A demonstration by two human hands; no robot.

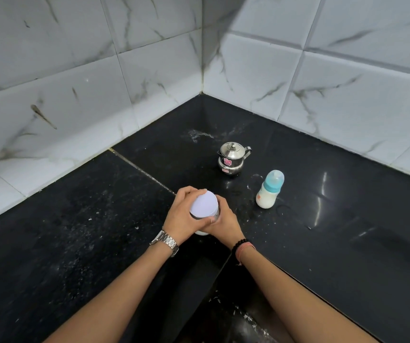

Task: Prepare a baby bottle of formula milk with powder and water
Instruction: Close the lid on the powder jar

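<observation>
A clear powder jar with a pale lilac lid (204,204) stands on the black counter (100,231), white powder showing at its base. My left hand (183,216) wraps the lid from the left. My right hand (223,220) grips the jar's body from the right. A baby bottle (269,190) with a teal collar, clear cap and white milk inside stands upright to the right, apart from both hands. A small steel kettle (232,158) with its lid on sits behind the jar.
White marble-look tiled walls (149,70) meet in a corner behind the kettle. White powder specks and wet smears mark the counter around the bottle. The counter's inner edge drops off just below my wrists.
</observation>
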